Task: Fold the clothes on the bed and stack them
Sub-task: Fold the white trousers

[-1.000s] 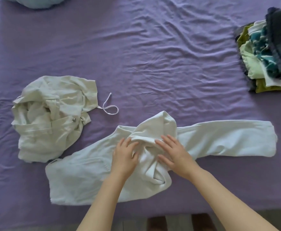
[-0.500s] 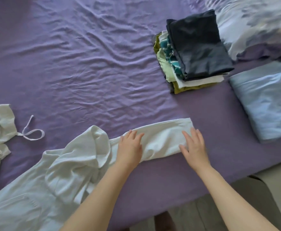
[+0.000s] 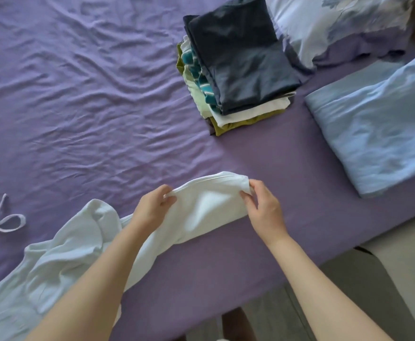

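White trousers (image 3: 78,244) lie across the near part of the purple bed (image 3: 78,107), bunched in the middle. One leg end (image 3: 211,200) is raised off the sheet. My left hand (image 3: 152,207) pinches its left corner and my right hand (image 3: 263,207) pinches its right corner. A stack of folded clothes (image 3: 236,70), dark navy on top, sits further back to the right. A white drawstring loop (image 3: 5,217) of another garment shows at the left edge.
A folded light blue sheet (image 3: 378,124) lies at the right. A patterned pillow (image 3: 329,23) is at the top right. The bed's near edge runs diagonally, with grey floor (image 3: 349,279) beyond it at the bottom right.
My hands moved from the bunched middle to the leg end on the right. They lay flat on it, and now both grip its corners and lift it. My view swung right.
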Motion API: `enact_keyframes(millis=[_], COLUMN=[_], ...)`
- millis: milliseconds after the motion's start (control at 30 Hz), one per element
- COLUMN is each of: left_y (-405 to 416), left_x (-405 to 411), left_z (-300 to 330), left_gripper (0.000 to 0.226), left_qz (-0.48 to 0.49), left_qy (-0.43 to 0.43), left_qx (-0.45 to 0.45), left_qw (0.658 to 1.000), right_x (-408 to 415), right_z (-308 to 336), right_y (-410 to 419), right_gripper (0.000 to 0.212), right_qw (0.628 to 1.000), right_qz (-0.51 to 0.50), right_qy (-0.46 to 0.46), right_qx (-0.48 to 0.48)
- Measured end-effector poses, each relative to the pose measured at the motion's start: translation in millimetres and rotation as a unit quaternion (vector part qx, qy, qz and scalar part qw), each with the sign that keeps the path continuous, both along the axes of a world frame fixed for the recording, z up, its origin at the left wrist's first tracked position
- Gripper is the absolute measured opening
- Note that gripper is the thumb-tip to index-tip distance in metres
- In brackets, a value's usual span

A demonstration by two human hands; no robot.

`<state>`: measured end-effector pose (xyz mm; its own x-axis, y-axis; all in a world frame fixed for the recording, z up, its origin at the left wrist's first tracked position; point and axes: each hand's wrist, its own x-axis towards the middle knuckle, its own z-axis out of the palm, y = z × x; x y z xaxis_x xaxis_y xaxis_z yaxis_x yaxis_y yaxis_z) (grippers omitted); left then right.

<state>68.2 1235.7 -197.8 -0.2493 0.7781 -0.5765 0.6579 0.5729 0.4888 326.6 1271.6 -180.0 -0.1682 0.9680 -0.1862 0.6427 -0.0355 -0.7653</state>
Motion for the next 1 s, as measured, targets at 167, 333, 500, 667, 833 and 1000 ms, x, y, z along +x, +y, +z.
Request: enact_keyframes(millis=[167,333,500,667,833,1000], left_y=[3.8,12.3,13.3,-17.4,-36.3,-54.7], left_x=[-4.1,-3.3,56.6,116.9,140.2,123.3], left_z=[5.5,12.4,-13.3,-37.0,-42.2,-47.7], left_gripper=[0.008,0.01,0.023,0.072,0.061,0.063], left_qz=[0.024,-0.084,-0.095,-0.102,-0.169,-0.146], left_qy=[0.011,0.003,0.211,0.187,0.172,0.22], left_qx=[0.021,0.009,0.01,-0.037,-0.032,-0.081], left_qw=[0.999,0.996,0.973,0.976,0.97,0.961], right_x=[-5.0,25.6,26.9,33.5,46.3,54.8], right_z=[15.9,21.9,-10.0,-42.7,-51.9,-47.3], right_y=[3.2,25.3,37.1,7.6,11.3,19.4], right_gripper=[0.029,0.022,0.049,0.071,0.066,0.059], right_qw=[0.998,0.987,0.981,0.959,0.938,0.96], right_qz=[0.013,0.005,0.014,0.058,0.138,0.039], right_qy=[-0.059,-0.049,-0.139,-0.238,-0.311,-0.249], right_qx=[0.036,-0.15,-0.134,-0.143,-0.071,-0.123])
